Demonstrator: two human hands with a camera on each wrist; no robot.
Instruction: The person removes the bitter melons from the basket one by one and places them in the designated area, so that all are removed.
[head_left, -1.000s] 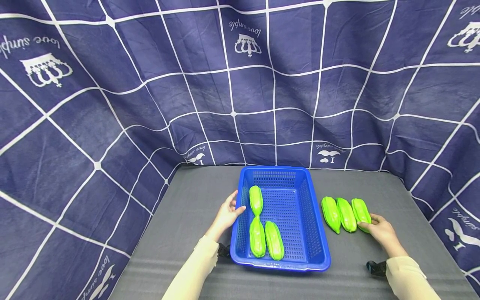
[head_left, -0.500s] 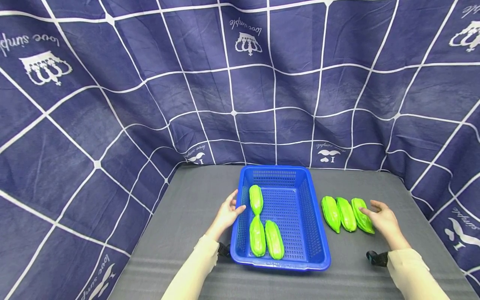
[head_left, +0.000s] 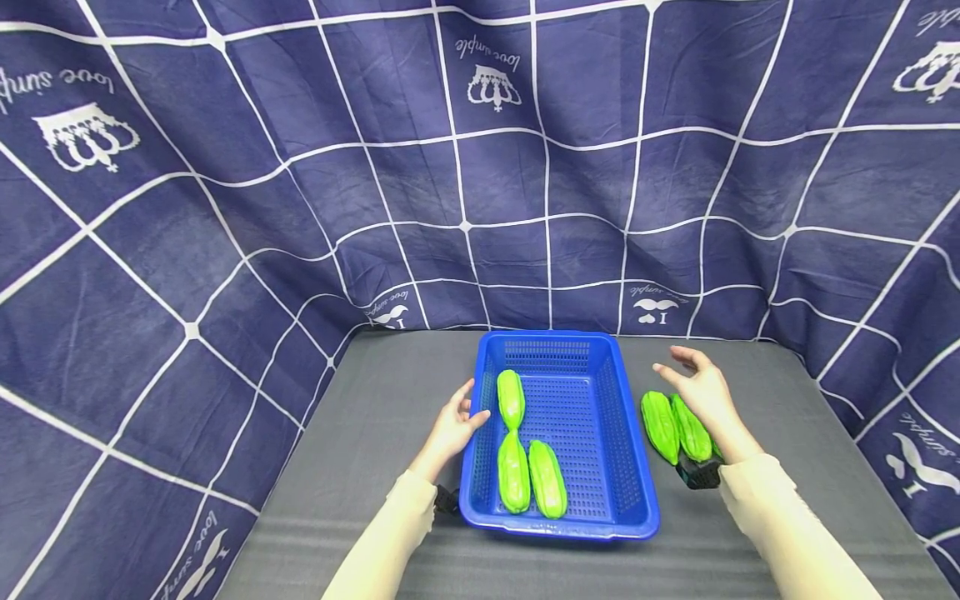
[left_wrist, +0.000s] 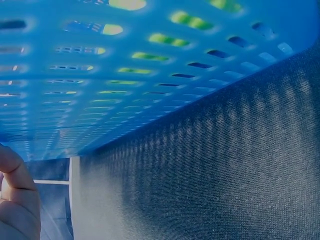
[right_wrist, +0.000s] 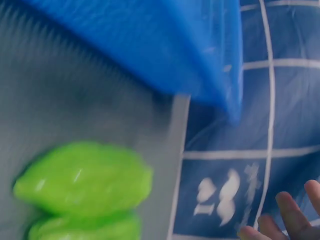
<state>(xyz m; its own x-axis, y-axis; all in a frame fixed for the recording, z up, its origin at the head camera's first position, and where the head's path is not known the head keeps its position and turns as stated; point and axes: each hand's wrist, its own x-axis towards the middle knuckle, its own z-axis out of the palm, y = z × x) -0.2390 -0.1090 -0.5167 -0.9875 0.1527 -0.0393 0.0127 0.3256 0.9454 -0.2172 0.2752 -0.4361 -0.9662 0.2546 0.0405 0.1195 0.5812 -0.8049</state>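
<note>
My left hand (head_left: 452, 427) grips the left rim of a blue plastic basket (head_left: 633, 442), thumb over the edge and fingers on the outside. Inside the basket, along its left side, lie three bright green ridged fruits (head_left: 513, 473), shaped like long gourds. To the right of the basket, my right hand (head_left: 703, 396) is held above more green ridged fruits (head_left: 660, 427), its thumb and fingers spread with nothing between them. One fruit there is almost wholly hidden under the wrist. In the right wrist view, two of these fruits (right_wrist: 85, 180) lie below left of the fingertips (right_wrist: 290, 212).
A dark grey table (head_left: 375, 383) carries the basket and the fruits. Behind and beside it hangs a navy cloth (head_left: 510, 183) with white grid lines. Each wrist wears a black camera strap.
My right hand lets go of the rightmost fruit, which turns slightly, then moves left and away from me over the other fruits. The left hand and basket stay in place.
</note>
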